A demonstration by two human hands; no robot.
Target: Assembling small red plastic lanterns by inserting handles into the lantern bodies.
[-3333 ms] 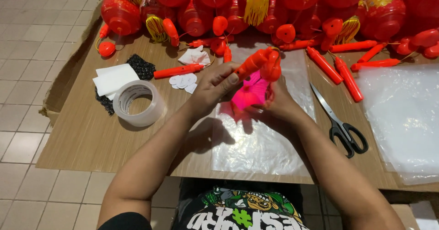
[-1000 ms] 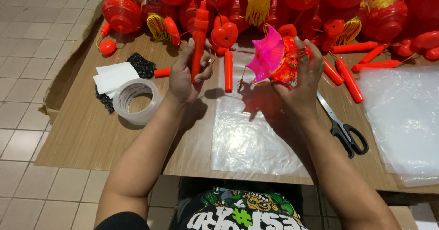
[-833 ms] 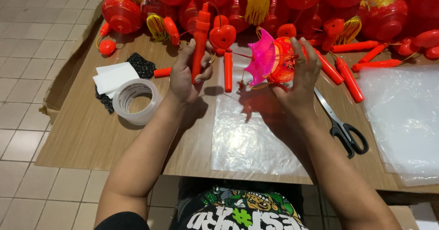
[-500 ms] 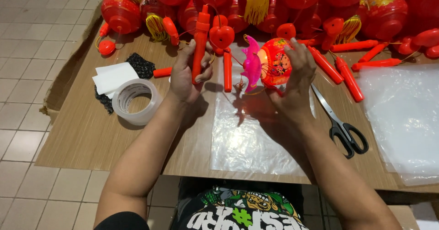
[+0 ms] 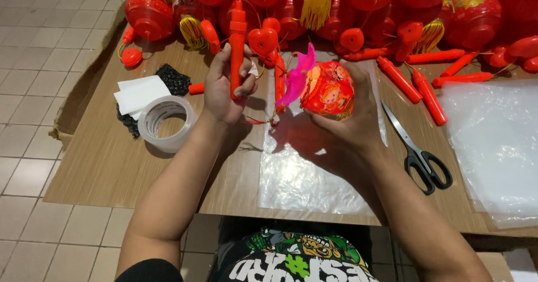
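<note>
red stick (image 5: 237, 46) near table edge (image 5: 84, 91).

Bright, even light from above. Soft shadows fall under the forearms onto the table (image 5: 112, 164). Glare whitens the clear plastic sheet (image 5: 314, 175) beside the scissors (image 5: 420, 153). Focus is sharp; edges bow slightly.

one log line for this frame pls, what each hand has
left hand: holds red stick upright | right hand: holds round red lantern with pink tassel | below: clear plastic sheet | nearby: scissors, tape roll
</note>
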